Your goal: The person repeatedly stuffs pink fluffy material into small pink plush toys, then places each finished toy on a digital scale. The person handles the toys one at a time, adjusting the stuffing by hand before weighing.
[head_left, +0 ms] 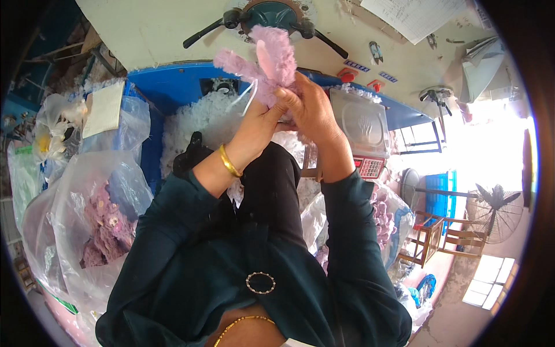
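A fluffy pink plush piece (276, 49) with long ears, one showing a smooth lighter pink lining, is held up in front of me. My left hand (261, 126), below a gold bangle, closes round its lower part. From the other side my right hand (315, 107) grips it, thumb pressed on the fur. A white strip (252, 97) hangs from the plush beside my left hand. Just beyond the ears is a dark green round machine part (272, 16) with black lever handles. My fingers hide the plush's lower end.
White stuffing (191, 124) lies in a blue bin (151, 87) below the machine. Plastic bags with pink plush pieces (110, 222) stand on both sides. To the right are a clear-lidded box (363, 124), a red scale (368, 168), a wooden chair (428, 240) and a fan (494, 211).
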Motion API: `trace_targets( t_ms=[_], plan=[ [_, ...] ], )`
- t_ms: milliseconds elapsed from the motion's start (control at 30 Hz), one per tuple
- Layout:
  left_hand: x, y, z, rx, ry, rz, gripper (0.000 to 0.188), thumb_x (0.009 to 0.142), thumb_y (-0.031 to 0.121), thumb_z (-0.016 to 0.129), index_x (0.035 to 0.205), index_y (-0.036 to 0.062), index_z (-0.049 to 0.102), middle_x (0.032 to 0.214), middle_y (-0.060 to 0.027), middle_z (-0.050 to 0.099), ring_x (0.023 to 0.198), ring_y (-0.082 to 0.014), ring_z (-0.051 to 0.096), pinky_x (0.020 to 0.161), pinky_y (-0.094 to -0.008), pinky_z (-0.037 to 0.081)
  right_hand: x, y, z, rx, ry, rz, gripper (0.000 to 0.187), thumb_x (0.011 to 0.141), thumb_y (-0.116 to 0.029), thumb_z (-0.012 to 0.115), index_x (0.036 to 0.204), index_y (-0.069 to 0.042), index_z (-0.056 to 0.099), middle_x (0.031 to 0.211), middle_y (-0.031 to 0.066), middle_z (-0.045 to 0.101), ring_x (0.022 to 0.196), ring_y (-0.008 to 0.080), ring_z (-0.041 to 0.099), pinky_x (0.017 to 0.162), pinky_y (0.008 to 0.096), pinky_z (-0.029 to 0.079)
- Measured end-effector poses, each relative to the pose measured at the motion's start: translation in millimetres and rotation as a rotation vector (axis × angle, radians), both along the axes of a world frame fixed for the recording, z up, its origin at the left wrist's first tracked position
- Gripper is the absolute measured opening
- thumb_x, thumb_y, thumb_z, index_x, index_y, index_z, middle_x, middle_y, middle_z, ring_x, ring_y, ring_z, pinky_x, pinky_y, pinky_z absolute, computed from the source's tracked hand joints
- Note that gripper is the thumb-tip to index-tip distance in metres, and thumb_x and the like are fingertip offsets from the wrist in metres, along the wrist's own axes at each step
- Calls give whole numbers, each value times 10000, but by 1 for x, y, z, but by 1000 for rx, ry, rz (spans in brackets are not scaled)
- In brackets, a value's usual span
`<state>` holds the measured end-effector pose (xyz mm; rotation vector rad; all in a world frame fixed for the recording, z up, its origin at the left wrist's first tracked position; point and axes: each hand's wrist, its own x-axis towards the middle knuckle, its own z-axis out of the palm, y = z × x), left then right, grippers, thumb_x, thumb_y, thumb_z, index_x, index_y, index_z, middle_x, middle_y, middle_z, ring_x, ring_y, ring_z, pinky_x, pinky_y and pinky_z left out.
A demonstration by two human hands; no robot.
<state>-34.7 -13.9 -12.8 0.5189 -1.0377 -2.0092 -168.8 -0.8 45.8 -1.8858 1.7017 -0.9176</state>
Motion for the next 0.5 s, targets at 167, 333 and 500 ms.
trace_targets(
  t_ms=[167, 333, 500],
  plan=[
    [16, 4, -20, -39, 21, 60, 404, 991, 270, 455, 1324, 53, 379, 1181, -80, 531, 1025, -166, 571, 784, -290, 539, 25, 4, -30, -275, 160, -55, 668, 770, -483, 677, 1141, 52, 530, 902, 222, 593, 854, 408, 579, 751, 444, 472],
    [50, -7, -26, -243, -272, 108, 487, 993, 282, 427, 1381, 25, 285, 1212, -83, 527, 1038, -144, 557, 827, -254, 492, 54, 8, -56, -430, 137, -174, 727, 735, -510, 697, 1173, 38, 510, 971, 186, 595, 866, 389, 584, 776, 439, 474],
    [12, 15, 0, -172, -113, 40, 447, 992, 251, 433, 1340, -12, 338, 1194, -132, 543, 982, -154, 581, 792, -263, 525, 11, 17, -40, -146, -339, -114, 491, 767, -354, 724, 1047, 26, 589, 906, 194, 657, 826, 375, 646, 717, 403, 505]
  ],
)
